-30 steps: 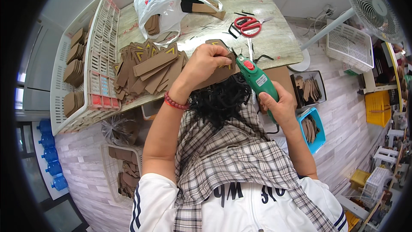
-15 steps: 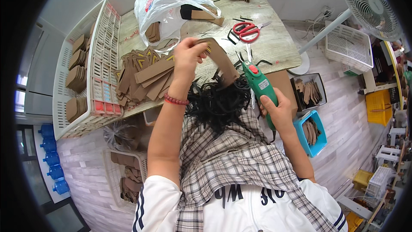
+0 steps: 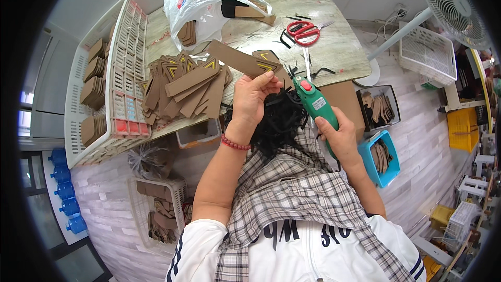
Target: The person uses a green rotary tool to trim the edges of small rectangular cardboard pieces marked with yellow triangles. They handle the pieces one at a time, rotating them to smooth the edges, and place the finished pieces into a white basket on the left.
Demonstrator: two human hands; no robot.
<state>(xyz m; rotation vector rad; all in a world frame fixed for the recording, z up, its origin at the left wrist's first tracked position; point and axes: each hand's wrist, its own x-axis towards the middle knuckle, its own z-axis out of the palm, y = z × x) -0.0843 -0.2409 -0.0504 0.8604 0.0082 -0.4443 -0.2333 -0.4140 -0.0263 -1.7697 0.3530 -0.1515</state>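
My left hand (image 3: 254,96) pinches a brown fabric piece (image 3: 237,62) with yellow chevron stitching, raised over the table's near edge. In my closed right hand (image 3: 338,134) are green electric scissors (image 3: 314,99) with a red switch, their head close to the right end of the piece. The cutting tip is too small to make out clearly. Beneath both hands, a tangle of black strips (image 3: 276,128) lies on my checked apron (image 3: 282,188). A heap of similar brown pieces (image 3: 180,89) covers the table left of my left hand.
Red-handled scissors (image 3: 304,32) lie on the table (image 3: 334,15) among black scraps. A white plastic bag (image 3: 195,8) and a tall white crate (image 3: 125,73) stand to the left. Below on the right are a blue bin (image 3: 394,169) and a black-rimmed box (image 3: 394,100); a fan (image 3: 454,5) stands beyond.
My left hand has moved right and nearer, toward the electric scissors. The brown piece, hanging over the black strips before, has been swung round to lie across, chevrons at its right end.
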